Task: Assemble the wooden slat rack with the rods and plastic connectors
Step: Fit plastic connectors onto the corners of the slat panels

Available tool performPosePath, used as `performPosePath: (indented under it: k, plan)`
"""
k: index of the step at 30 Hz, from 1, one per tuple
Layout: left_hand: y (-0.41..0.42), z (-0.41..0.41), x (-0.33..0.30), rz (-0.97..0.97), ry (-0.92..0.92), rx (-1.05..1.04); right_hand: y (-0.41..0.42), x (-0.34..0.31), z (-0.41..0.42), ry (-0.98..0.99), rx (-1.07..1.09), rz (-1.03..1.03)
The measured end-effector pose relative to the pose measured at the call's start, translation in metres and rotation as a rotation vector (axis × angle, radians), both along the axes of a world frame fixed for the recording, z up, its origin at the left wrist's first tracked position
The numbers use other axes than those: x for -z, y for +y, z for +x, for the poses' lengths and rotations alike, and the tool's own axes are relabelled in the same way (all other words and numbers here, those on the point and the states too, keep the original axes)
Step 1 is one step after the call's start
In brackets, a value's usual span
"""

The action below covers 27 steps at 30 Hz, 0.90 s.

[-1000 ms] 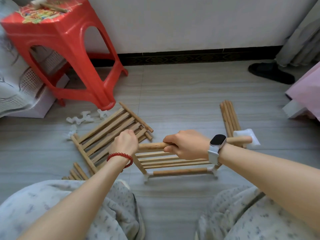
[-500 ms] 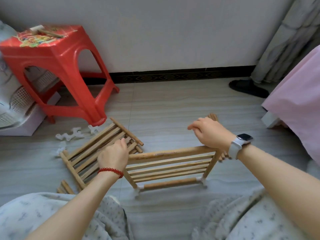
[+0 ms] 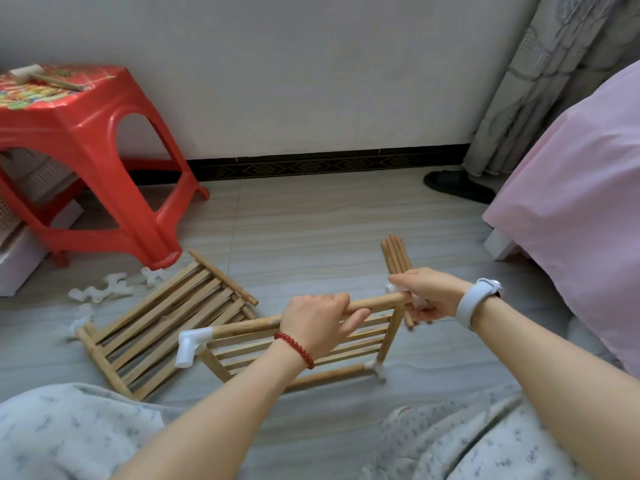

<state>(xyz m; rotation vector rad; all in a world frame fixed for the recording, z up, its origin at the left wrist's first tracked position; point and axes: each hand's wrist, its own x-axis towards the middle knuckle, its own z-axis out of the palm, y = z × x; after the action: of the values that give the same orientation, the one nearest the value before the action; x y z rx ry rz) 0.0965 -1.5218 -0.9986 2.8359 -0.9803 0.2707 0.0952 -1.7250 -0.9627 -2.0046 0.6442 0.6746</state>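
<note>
Surroundings: red stool [image 3: 86,161] at far left, mallet [image 3: 38,77] lying on its seat; white box [image 3: 20,268] beneath it at the left edge. Loose white connectors [image 3: 104,291] scattered on the floor [image 3: 311,230] near the stool's front leg. Second slat panel [image 3: 166,323] flat on the floor, left of centre, partly behind the rack. Bundle of rods [image 3: 396,254] on the floor just beyond the right hand, its near end hidden by that hand. Black slipper [image 3: 457,185] by the far wall; grey curtain [image 3: 540,81] and pink bedspread [image 3: 588,202] at right. Patterned fabric over both knees along the near edge.

Rack [image 3: 298,344] standing on the floor at centre, between the knees, top rod [image 3: 377,303] uppermost, white corner connector [image 3: 190,344] fitted at its left end and a small one at the near-right foot. Left hand [image 3: 318,327], red bead bracelet [image 3: 294,348] at the wrist, fingers clenched round the middle of the top rod. Right hand [image 3: 426,292], white watch [image 3: 478,299] at the wrist, fingers grasping a white connector [image 3: 394,289] at the right end of the top rod.

Change from half a second earlier: left hand shifted from the rack's left corner to mid-rod, exposing the left connector; right hand, then resting above the right corner, lowered onto the rod end with a connector.

Containers: none seen holding anything.
</note>
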Motion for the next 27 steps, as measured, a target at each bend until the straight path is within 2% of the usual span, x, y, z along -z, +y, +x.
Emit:
performPosePath:
  k: [5, 9, 13, 17, 20, 24, 27]
  plan:
    - [0.004, 0.009, 0.007, -0.038, -0.107, 0.116, 0.002, 0.002, -0.004, -0.113, -0.157, -0.129]
    - [0.016, 0.011, 0.018, -0.068, -0.090, 0.185, -0.001, -0.001, -0.008, -0.227, -0.324, -0.205]
    - [0.020, 0.014, 0.017, -0.096, -0.091, 0.201, -0.005, -0.004, -0.008, -0.231, -0.418, -0.203]
    - [0.020, 0.011, 0.020, -0.038, -0.080, 0.248, -0.008, -0.004, -0.012, -0.169, -0.483, -0.200]
    - [0.018, 0.012, 0.020, 0.011, -0.070, 0.223, -0.004, -0.006, -0.012, -0.140, -0.492, -0.242]
    - [0.011, 0.010, 0.016, 0.075, 0.065, 0.178, 0.007, -0.002, -0.009, -0.138, -0.464, -0.541]
    - [-0.001, 0.006, 0.018, 0.157, 0.136, 0.059, 0.009, -0.006, -0.008, -0.117, -0.468, -0.507]
